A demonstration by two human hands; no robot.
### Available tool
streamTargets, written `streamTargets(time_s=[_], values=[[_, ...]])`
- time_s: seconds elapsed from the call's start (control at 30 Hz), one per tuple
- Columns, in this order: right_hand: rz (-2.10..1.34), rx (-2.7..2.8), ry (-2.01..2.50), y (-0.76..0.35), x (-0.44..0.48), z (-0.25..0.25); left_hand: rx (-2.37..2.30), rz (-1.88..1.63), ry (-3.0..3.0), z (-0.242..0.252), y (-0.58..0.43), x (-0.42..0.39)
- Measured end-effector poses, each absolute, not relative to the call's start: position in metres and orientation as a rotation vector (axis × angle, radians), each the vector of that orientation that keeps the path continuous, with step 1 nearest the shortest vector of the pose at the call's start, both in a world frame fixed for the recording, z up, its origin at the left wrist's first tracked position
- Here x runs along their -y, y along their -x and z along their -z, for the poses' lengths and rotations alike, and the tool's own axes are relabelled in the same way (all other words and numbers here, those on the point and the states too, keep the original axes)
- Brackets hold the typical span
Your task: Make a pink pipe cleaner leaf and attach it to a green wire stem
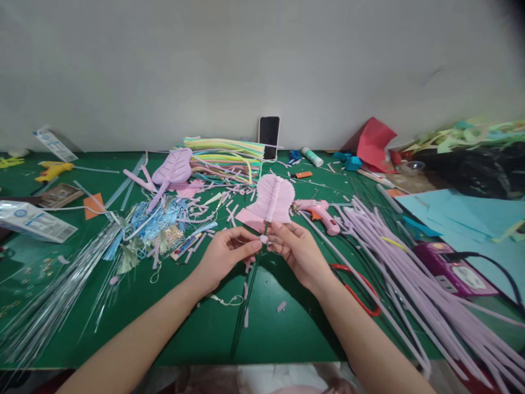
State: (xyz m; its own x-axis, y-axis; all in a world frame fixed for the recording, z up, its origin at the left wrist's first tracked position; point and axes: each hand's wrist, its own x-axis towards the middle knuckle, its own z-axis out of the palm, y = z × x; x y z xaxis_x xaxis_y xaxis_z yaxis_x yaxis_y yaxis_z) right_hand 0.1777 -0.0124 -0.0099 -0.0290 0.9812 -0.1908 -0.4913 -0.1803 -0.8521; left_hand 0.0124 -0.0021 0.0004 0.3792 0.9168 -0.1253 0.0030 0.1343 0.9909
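Note:
A pink-lilac leaf shape of fuzzy pipe cleaner stands out above my hands, with thin dark green stems running down from its base. My right hand is closed around the stem just under the leaf. Closed in a pinch, my left hand holds a small lilac piece against the stem; its exact form is hard to make out. Behind the leaf's lower edge lies pink paper. A finished-looking lilac leaf rests farther back to the left.
Lilac pipe cleaners spread at right, beside red-handled scissors and a pink glue gun. Wire bundles and blue tassels lie left. A phone leans on the wall. A purple power box sits right.

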Motion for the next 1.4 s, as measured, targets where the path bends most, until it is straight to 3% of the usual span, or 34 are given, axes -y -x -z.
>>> streamTargets(time_s=[0.23,1.07,1.4], values=[[-1.643,0.814,1.014,-0.178,0.015,0.007,-0.907,-0.82,-1.296,-0.008,-0.008,0.001],[-1.509,0.892,1.048,-0.186,0.016,0.004,-0.802,-0.599,-1.226,-0.007,-0.01,0.004],[-1.55,0.947,1.008,-0.18,0.019,0.003,-0.842,-0.866,-1.116,0.0,-0.011,0.004]])
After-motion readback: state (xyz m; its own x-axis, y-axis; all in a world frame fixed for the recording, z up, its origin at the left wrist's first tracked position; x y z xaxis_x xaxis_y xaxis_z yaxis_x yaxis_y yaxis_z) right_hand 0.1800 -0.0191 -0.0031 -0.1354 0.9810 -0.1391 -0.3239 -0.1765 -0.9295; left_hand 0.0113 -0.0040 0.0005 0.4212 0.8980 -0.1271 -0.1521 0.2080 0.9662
